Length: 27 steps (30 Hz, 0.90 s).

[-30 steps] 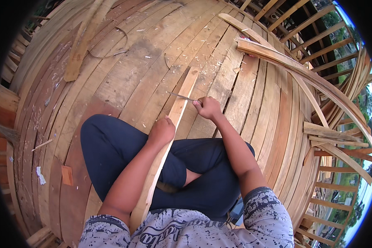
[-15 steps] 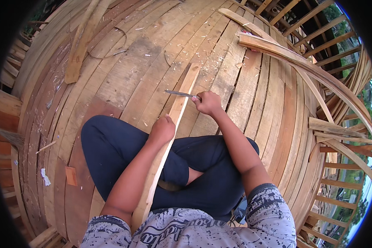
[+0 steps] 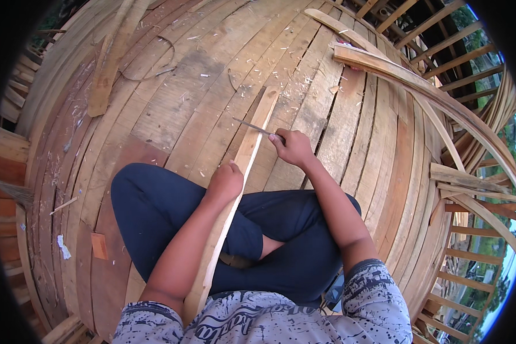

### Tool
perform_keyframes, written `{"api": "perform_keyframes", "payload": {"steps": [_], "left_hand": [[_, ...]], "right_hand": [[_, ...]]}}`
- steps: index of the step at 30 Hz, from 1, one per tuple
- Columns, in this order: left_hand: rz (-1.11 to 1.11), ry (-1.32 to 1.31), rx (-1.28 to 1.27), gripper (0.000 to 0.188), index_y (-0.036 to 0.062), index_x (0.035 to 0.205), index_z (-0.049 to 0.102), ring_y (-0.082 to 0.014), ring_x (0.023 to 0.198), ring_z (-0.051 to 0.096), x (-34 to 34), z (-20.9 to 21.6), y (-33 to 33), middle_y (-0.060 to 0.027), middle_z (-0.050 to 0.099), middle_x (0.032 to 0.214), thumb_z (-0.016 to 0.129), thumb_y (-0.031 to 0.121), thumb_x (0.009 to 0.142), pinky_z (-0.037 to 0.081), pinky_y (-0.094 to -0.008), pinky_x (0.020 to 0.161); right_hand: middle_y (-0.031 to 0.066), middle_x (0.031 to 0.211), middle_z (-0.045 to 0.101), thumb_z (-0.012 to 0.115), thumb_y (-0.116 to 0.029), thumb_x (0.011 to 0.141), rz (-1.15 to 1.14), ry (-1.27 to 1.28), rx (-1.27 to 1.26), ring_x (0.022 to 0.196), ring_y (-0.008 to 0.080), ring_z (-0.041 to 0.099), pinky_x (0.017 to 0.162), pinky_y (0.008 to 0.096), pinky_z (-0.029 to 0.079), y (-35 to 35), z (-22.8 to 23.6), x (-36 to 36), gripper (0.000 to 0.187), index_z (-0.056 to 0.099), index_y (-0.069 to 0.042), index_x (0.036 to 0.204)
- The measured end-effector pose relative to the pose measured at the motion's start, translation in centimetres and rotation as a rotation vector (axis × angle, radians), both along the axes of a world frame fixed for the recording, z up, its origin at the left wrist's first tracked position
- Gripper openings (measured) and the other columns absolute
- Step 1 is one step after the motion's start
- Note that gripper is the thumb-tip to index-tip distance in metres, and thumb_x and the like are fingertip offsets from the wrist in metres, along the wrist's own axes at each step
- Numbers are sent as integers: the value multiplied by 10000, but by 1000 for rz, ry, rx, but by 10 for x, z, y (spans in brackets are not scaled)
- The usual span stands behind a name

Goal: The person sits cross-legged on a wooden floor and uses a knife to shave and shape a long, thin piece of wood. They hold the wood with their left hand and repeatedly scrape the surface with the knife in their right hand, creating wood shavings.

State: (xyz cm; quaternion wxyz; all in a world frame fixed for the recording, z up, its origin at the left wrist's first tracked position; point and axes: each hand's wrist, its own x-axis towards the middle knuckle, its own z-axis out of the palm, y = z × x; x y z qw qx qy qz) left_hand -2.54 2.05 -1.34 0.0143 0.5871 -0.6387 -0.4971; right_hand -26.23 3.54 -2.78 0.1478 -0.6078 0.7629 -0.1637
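Observation:
A long, narrow wooden strip [image 3: 252, 140] slants from beside my body across my crossed legs to the planks in front of me. My left hand [image 3: 225, 182] is closed round it about midway. Farther along, a knife [image 3: 252, 125] lies across the strip, its thin blade pointing left and a little away from me. My right hand [image 3: 294, 147] is wrapped round the knife's handle, just right of the strip, so most of the handle is hidden.
Wood shavings [image 3: 281, 86] litter the plank floor [image 3: 183, 103] ahead. A loose board [image 3: 106, 80] lies at the far left, and long curved planks [image 3: 418, 83] at the right. Near my left knee are a small wood block [image 3: 99, 246] and a white scrap [image 3: 63, 247].
My right hand has shifted slightly right and toward me, and the knife blade has tilted, its tip now pointing farther away. My left hand stays in place on the wooden strip.

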Motion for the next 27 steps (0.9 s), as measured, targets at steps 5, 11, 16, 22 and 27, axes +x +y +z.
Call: {"api": "perform_keyframes", "payload": {"steps": [5, 11, 16, 22, 27], "left_hand": [[15, 35, 7, 627, -153, 1167, 630, -506, 1211, 575, -5, 2, 0, -395, 609, 1218, 270, 353, 1082, 422, -508, 1071], [43, 37, -43, 570, -130, 1055, 674, -521, 1131, 608, -2, -2, 0, -393, 636, 1143, 289, 290, 1060, 448, -532, 1039], [30, 30, -40, 566, -121, 1058, 676, -518, 1129, 610, -4, 1, -1, -392, 637, 1142, 286, 288, 1061, 452, -530, 1034], [10, 22, -26, 570, -124, 1041, 679, -515, 1102, 623, -3, 5, -2, -385, 643, 1131, 288, 290, 1061, 461, -533, 1018], [28, 16, -1, 602, -150, 1119, 641, -520, 1169, 592, -1, 2, -2, -406, 622, 1161, 280, 330, 1076, 440, -508, 1043]], "right_hand": [[185, 775, 701, 601, -406, 981, -9, 8, -198, 770, 392, 692, 695, 500, 530, -6, -23, -12, 343, 738, -92, 960], [185, 765, 696, 595, -441, 985, -228, -206, -98, 789, 417, 689, 713, 497, 528, -14, -16, -18, 389, 733, -78, 976], [236, 783, 702, 519, -529, 995, -289, -146, 177, 817, 428, 700, 759, 490, 536, -22, -19, -26, 568, 731, -20, 860], [286, 807, 703, 471, -587, 994, -286, -147, 276, 863, 451, 705, 810, 508, 543, -33, -5, -20, 680, 736, 14, 819], [271, 773, 699, 475, -592, 998, -46, -62, 212, 809, 451, 704, 777, 513, 555, -17, -8, 5, 674, 741, 1, 821]]}}
